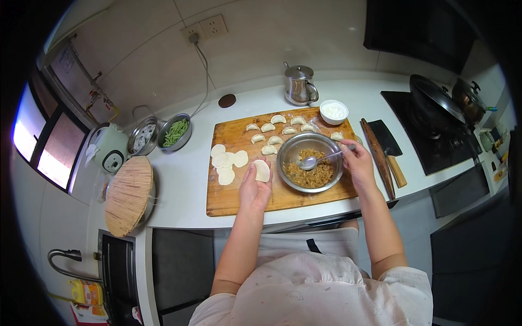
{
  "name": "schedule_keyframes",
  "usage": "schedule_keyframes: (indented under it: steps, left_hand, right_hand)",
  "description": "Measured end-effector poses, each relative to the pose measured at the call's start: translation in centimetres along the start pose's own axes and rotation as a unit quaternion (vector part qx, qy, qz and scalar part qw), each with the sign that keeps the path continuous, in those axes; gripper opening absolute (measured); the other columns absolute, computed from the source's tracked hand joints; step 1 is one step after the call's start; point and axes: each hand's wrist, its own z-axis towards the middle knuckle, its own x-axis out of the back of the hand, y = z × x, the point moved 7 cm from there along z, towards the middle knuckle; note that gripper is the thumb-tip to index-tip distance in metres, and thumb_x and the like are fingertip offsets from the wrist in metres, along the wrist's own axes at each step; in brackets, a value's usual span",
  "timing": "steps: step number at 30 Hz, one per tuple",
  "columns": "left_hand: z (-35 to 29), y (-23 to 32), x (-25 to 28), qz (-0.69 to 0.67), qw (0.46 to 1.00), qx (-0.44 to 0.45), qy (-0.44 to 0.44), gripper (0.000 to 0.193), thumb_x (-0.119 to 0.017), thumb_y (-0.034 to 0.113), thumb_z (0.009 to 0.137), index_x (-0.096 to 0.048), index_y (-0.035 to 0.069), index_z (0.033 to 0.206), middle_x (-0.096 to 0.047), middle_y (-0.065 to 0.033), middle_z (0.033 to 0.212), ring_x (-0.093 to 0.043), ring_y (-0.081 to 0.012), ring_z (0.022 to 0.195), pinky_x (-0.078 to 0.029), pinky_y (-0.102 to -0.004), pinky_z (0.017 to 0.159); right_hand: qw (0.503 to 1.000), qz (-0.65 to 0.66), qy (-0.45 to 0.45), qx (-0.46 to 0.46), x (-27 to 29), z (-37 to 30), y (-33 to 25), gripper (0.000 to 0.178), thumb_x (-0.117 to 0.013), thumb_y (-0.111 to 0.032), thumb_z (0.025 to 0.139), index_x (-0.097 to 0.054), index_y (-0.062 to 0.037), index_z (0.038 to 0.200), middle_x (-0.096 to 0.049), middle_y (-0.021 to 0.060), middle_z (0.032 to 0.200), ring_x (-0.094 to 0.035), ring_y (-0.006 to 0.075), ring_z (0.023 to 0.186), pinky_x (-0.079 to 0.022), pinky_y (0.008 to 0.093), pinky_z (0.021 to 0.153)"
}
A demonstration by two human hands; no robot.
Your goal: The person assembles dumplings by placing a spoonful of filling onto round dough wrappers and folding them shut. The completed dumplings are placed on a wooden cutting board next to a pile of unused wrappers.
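A round dumpling wrapper (262,170) rests across the fingers of my left hand (253,187), steadied by the thumb. My right hand (357,162) grips the handle of a metal spoon (309,163), whose bowl lies on the brown minced filling (311,176). That filling sits in a steel bowl (282,172) on the wooden board (239,204). Left of my left hand, several loose wrappers (225,175) overlap on the board. Beyond the bowl are several folded dumplings (267,127), and one more dumpling (337,136) lies near my right hand.
A white bowl of white powder (334,111) stands at the board's far right corner, before a steel pot (299,87). Right of the board lie a rolling pin (377,155) and a cleaver (385,138). Green beans (175,132) fill a bowl at left, near a woven lid (128,195).
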Motion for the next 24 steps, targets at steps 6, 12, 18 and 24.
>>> schedule_keyframes:
  steps: [6,12,18,24]
  left_hand:
    - [0.2,-0.4,-0.1,0.005,1.000,-0.007,0.001,0.029,-0.041,0.023,0.096,-0.044,0.006,0.119,-0.052,-0.0124,0.119,-0.053,-0.0251,0.106,-0.047,-0.0361,0.088]
    - [0.5,-1.5,0.6,0.000,1.000,0.010,0.002,0.032,-0.037,0.023,0.097,-0.041,0.003,0.122,-0.049,-0.0148,0.122,-0.052,-0.0264,0.108,-0.046,-0.0378,0.089]
    - [0.0,-2.1,0.3,0.012,1.000,0.013,0.008,0.033,-0.036,0.022,0.097,-0.041,0.002,0.123,-0.050,-0.0157,0.121,-0.053,-0.0265,0.107,-0.047,-0.0371,0.088]
    - [-0.3,-2.3,0.1,0.029,1.000,0.009,0.007,0.035,-0.035,0.022,0.097,-0.039,0.001,0.125,-0.050,-0.0166,0.121,-0.052,-0.0261,0.109,-0.047,-0.0366,0.089]
  right_hand:
    - [0.922,-0.338,-0.119,0.146,-4.1,-0.2,-2.4,0.019,-0.051,-0.016,0.089,-0.062,-0.0026,0.096,-0.062,0.0147,0.078,-0.061,0.0262,0.072,-0.047,0.0334,0.067]
    - [0.898,-0.378,-0.062,0.215,-3.4,0.0,-4.8,0.017,-0.049,-0.016,0.089,-0.062,-0.0039,0.092,-0.062,0.0135,0.085,-0.060,0.0296,0.077,-0.047,0.0352,0.069]
    - [0.846,-0.435,-0.131,0.278,-5.8,-0.3,-4.7,0.012,-0.054,-0.012,0.085,-0.062,-0.0054,0.091,-0.061,0.0114,0.088,-0.058,0.0311,0.081,-0.046,0.0373,0.070]
    - [0.841,-0.419,-0.202,0.276,-8.0,-1.7,-3.6,0.011,-0.057,-0.006,0.080,-0.061,-0.0051,0.090,-0.060,0.0118,0.085,-0.057,0.0319,0.080,-0.046,0.0383,0.071]
